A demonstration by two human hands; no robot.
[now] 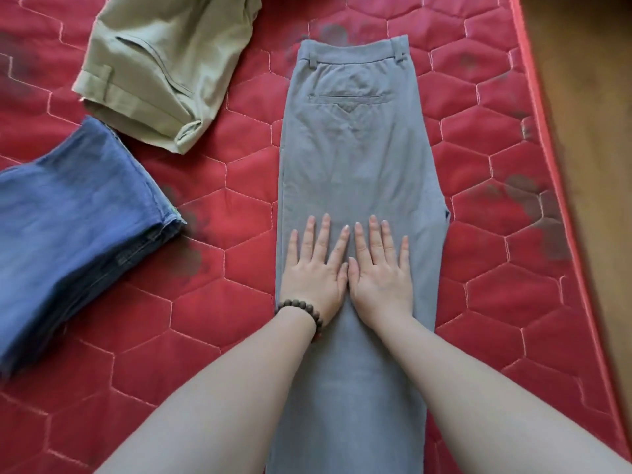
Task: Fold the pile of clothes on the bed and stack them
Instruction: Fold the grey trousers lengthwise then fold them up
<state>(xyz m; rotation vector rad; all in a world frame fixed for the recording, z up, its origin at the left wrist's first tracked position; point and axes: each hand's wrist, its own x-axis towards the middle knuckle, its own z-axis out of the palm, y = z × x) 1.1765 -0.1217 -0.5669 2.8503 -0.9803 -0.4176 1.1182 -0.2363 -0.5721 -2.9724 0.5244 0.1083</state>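
Grey trousers (355,148) lie lengthwise on the red quilted bed (222,213), folded leg on leg, waistband at the far end and a back pocket facing up. My left hand (316,265), with a bead bracelet on its wrist, and my right hand (379,265) press flat on the trousers side by side, fingers straight and spread, thumbs touching. Folded blue jeans (75,230) lie at the left. A folded olive-green garment (160,63) lies at the far left.
The bed's right edge (561,200) runs diagonally down the right side, with wooden floor (595,131) beyond it. Dark smudges mark the red cover around the trousers.
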